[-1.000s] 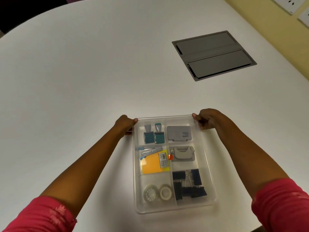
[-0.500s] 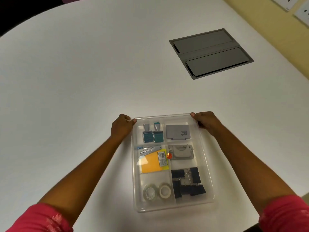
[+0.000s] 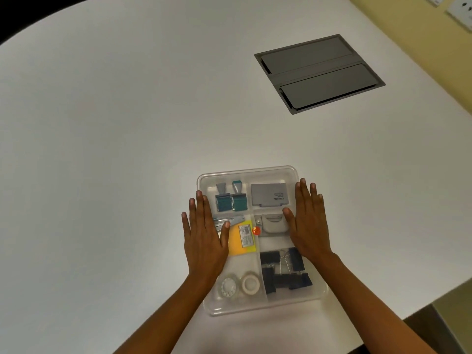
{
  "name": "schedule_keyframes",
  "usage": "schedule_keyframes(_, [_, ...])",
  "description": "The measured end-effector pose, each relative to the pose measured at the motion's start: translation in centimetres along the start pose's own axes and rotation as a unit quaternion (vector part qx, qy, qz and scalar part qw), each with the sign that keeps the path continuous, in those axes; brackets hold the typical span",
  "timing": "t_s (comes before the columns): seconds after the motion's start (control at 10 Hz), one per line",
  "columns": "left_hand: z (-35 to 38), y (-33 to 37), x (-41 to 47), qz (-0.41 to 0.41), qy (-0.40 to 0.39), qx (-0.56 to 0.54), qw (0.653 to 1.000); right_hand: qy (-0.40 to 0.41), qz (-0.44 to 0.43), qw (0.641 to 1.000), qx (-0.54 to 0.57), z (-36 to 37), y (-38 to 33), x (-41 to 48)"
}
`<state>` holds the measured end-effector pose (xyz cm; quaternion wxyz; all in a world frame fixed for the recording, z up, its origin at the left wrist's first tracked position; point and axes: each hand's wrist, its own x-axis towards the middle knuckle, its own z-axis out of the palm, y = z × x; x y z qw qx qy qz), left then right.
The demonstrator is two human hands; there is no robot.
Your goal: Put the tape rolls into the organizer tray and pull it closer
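A clear plastic organizer tray [image 3: 246, 170] lies on the white table near its front edge. Two tape rolls [image 3: 240, 284] sit side by side in the tray's near-left compartment. My left hand [image 3: 204, 235] lies flat, fingers spread, over the tray's left rim and holds nothing. My right hand [image 3: 306, 222] lies flat over the right rim in the same way, empty. The other compartments hold two teal stamps [image 3: 231, 199], a grey case [image 3: 268, 195], a grey stapler [image 3: 272, 223], a yellow pad [image 3: 241, 238] and several black binder clips [image 3: 283, 270].
A grey cable hatch [image 3: 319, 72] is set into the table at the back right. The table's edge [image 3: 434, 300] runs close by at the lower right. A yellow wall with sockets [image 3: 459, 11] stands at the far right.
Both hands have let go of the tray's far corners and moved back, now flat and open over its side rims. The tray lies slightly nearer to me.
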<state>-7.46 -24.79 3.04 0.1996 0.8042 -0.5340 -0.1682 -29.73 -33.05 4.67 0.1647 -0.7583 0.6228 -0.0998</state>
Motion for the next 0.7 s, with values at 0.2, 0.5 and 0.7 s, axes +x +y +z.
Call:
schedule_keyframes(0.2, [0.4,0.1,0.0,-0.013,-0.012,-0.042,0.999,-0.002,-0.005,1.0,0.005,0.5,0.2,0.1])
schedule_keyframes(0.5, [-0.1,0.0,-0.1,0.01,-0.004,-0.054,0.998,0.009,-0.002,1.0,0.023,0.4,0.0,-0.1])
schedule_keyframes(0.7, [-1.7,1.1,-0.3,0.042,0.031,-0.023,0.998,0.048,0.02,0.993,0.109,-0.7,-1.0,-0.8])
